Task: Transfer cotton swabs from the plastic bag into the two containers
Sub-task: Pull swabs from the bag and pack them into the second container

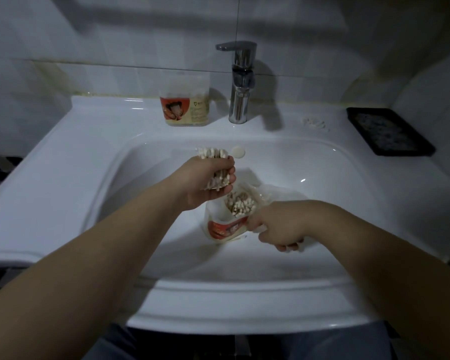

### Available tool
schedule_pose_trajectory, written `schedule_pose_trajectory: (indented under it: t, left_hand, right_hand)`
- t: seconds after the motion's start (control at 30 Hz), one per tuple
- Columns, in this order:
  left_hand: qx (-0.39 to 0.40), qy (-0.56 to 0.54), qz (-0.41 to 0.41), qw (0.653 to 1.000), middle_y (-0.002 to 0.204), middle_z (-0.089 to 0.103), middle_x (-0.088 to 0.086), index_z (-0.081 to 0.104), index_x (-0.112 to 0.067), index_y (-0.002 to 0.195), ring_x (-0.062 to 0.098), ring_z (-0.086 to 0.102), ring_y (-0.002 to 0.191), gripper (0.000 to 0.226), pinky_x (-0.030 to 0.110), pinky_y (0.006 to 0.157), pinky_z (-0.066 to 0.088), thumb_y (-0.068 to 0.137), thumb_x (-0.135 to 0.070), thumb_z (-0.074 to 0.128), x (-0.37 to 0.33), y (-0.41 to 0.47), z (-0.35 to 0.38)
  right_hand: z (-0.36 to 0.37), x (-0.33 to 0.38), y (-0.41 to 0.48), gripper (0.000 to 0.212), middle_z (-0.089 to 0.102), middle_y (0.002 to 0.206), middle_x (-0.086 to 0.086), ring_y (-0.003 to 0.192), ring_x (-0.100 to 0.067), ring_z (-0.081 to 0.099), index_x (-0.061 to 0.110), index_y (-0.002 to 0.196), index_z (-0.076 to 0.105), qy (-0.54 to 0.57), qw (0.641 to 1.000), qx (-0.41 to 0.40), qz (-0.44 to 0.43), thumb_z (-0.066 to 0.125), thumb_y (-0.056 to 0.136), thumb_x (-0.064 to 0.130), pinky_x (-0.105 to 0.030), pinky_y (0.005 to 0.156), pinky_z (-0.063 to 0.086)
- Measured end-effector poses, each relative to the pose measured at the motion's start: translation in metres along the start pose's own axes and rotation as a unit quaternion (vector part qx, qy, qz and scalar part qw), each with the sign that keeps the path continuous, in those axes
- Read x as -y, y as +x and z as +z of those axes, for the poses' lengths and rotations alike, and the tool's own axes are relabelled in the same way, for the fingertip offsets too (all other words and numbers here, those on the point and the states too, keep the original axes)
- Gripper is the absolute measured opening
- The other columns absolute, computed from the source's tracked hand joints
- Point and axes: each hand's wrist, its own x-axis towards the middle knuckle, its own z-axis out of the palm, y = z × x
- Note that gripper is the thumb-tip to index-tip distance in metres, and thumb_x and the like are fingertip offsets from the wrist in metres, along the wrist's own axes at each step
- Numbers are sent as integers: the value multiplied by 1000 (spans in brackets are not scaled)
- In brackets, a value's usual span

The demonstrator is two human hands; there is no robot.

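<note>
Left hand (205,183) is over the middle of the sink (89,157) basin, fingers curled tight round a swab bundle (213,153). The bundle's cotton tips stick out past the hand toward the back edge and out again at the palm side. Just below and right of that hand, a container (218,228) with a red label sits tilted in the basin, open mouth up. More swabs (240,205) stand inside it, almost touching the left fingers. Right hand (278,224) is at the container's right side, touching it, fingers curled round crumpled clear plastic that looks like the bag (273,192); exact grip is hard to tell. The rest of the bag spreads behind the hand on the basin's right slope. Second container (185,105), same label, stands upright on the sink's back edge, just left of the tap (240,81), well apart from both hands. A black tray (390,131) lies at the back right corner.
</note>
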Motion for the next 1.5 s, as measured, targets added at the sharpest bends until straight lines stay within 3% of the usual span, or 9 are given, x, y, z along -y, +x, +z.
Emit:
schedule_pose_trajectory:
  t: [0.2, 0.37, 0.53, 0.7, 0.83, 0.97, 1.13, 1.27, 1.5]
  left_hand:
    - [14, 35, -2, 999, 75, 64, -1, 62, -16, 94, 10, 63, 67, 6, 26, 69, 56, 100, -14, 63, 3, -1, 3]
    - [13, 42, -3, 999, 77, 66, 0, 64, -17, 98, 11, 64, 68, 3, 28, 71, 56, 99, -14, 64, 4, 1, 2]
    - [5, 54, 14, 998, 82, 69, 3, 64, -16, 98, 14, 68, 75, 8, 33, 77, 58, 96, -8, 64, 6, 3, 2]
    - [-31, 51, 54, 997, 84, 72, 4, 63, -16, 90, 17, 70, 80, 10, 40, 87, 58, 96, -8, 64, 4, 5, 1]
    - [-80, 28, 71, 994, 74, 67, 1, 64, -16, 93, 16, 67, 69, 8, 34, 75, 60, 95, -20, 71, 2, 6, 2]
    - [-66, 34, 79, 994, 78, 66, 2, 66, -16, 94, 17, 65, 72, 17, 35, 79, 59, 91, -29, 76, 3, 5, 3]
    - [-11, 79, 84, 993, 95, 73, 9, 71, -13, 104, 22, 71, 91, 18, 40, 90, 58, 89, -20, 77, 11, 4, 10]
    - [-35, 72, 87, 993, 87, 73, 6, 68, -13, 99, 21, 71, 85, 7, 39, 80, 59, 93, -14, 71, 13, 6, 12]
    - [-66, 50, 95, 992, 73, 66, -1, 64, -18, 93, 14, 65, 68, 10, 34, 74, 59, 95, -25, 72, 7, 7, 7]
  right_hand:
    - [12, 4, 9, 56, 67, 79, -2, 53, -17, 57, 43, 155, 29, -56, 997, 50, -21, 41, 102, 29, -32, 67, 53]
    - [15, 12, 14, 31, 71, 121, 2, 107, -18, 65, 19, 126, 70, -132, 980, -67, -129, 61, 98, 28, -29, 90, 48]
    - [15, 19, 12, 12, 72, 72, 0, 60, -15, 60, 12, 79, 72, -125, 983, -62, -119, 63, 85, 17, -26, 58, 42]
    - [-14, 14, -15, 14, 58, 58, -6, 43, -16, 48, 5, 88, 65, 110, 991, 8, -69, 64, 86, 19, -22, 44, 41]
    - [-32, 3, -27, 10, 53, 58, -6, 44, -18, 42, 3, 85, 62, 295, 944, -134, -57, 56, 89, 10, -22, 44, 29]
    - [-35, 4, -21, 12, 55, 58, -7, 44, -20, 43, 9, 80, 62, 393, 882, -255, -61, 56, 90, 11, -25, 43, 26]
    - [-26, 18, -15, 10, 59, 56, -2, 44, -20, 50, 11, 91, 67, 353, 899, -251, -69, 63, 91, 20, -27, 43, 35]
    - [-28, 20, -21, 10, 65, 57, -2, 45, -19, 59, 16, 90, 68, 262, 933, -240, -54, 63, 91, 24, -32, 46, 47]
    - [-34, -12, -35, 25, 72, 60, -10, 55, -27, 73, 2, 78, 70, 82, 980, -111, 144, 54, 89, 17, -44, 64, 65]
